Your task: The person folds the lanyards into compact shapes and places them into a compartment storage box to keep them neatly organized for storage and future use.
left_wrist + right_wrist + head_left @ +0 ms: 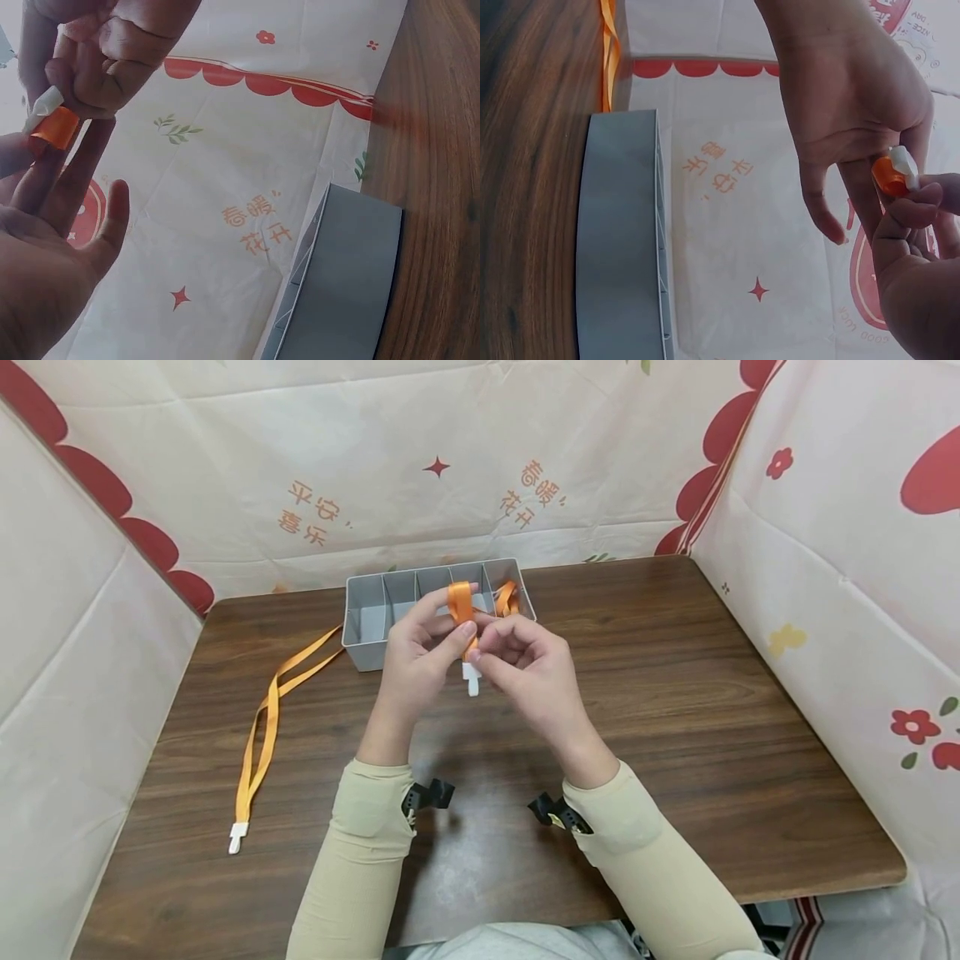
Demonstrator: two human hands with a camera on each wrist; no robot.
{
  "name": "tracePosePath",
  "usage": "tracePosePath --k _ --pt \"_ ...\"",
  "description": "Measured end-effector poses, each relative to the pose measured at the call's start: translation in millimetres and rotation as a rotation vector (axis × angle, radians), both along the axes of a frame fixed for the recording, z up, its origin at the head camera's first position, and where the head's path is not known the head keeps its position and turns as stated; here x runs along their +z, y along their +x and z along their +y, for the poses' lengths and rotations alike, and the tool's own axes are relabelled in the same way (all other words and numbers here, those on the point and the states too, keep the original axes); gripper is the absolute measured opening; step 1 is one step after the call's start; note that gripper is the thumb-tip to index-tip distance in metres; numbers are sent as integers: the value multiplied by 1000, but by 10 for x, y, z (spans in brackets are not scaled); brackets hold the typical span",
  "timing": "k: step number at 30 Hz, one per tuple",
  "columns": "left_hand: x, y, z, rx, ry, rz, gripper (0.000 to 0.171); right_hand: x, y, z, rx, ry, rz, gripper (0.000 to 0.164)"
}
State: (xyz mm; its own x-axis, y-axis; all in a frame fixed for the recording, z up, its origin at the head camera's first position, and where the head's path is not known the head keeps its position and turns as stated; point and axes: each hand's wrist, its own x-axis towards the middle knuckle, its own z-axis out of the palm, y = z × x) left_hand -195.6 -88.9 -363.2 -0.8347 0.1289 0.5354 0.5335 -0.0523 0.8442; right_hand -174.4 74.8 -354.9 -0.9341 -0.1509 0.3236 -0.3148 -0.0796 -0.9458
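Above the front of a grey divided box (365, 655), both hands hold a folded orange lanyard (460, 603) with a white clip (472, 680) hanging at its lower end. My left hand (417, 658) pinches the flat loop of ribbon between thumb and fingers. Just below that, the thumb and forefinger of my right hand (534, 670) pinch the ribbon near the clip. In the left wrist view the orange ribbon (57, 127) shows between the two hands. The right wrist view also shows the ribbon (889, 177), with the white clip (904, 166) beside it.
Another orange lanyard (272, 702) lies stretched out on the left of the brown table (712, 710), its white clip (237, 837) toward the near edge and its far end by the box. More orange ribbon (507, 599) sits in the box's rightmost compartment. Printed cloth walls (420, 427) surround the table.
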Motion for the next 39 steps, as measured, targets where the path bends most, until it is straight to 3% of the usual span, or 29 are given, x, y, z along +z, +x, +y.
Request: tracePosePath --k 9,15,22,25,30,34,37,39 --pt "-3 3 -4 -9 48 -33 28 -41 2 18 23 73 -3 9" --pt "-35 -7 11 51 -10 56 22 -53 -5 2 -18 49 -39 11" --pt "-66 -29 46 80 -5 150 13 -46 -20 -15 -39 -9 -100 20" --pt "-75 -39 51 82 16 191 7 -34 -24 -16 -34 -11 -87 21" --pt "-68 -63 50 61 28 247 19 1 -15 -20 -24 -32 -57 22" --pt "-80 -64 40 91 1 288 24 21 -8 -16 -2 -43 -7 30" --pt "-89 -61 46 109 -3 331 27 25 -5 -2 7 -17 50 40" --pt "-86 -66 64 81 11 355 28 29 -2 11 1 10 76 40"
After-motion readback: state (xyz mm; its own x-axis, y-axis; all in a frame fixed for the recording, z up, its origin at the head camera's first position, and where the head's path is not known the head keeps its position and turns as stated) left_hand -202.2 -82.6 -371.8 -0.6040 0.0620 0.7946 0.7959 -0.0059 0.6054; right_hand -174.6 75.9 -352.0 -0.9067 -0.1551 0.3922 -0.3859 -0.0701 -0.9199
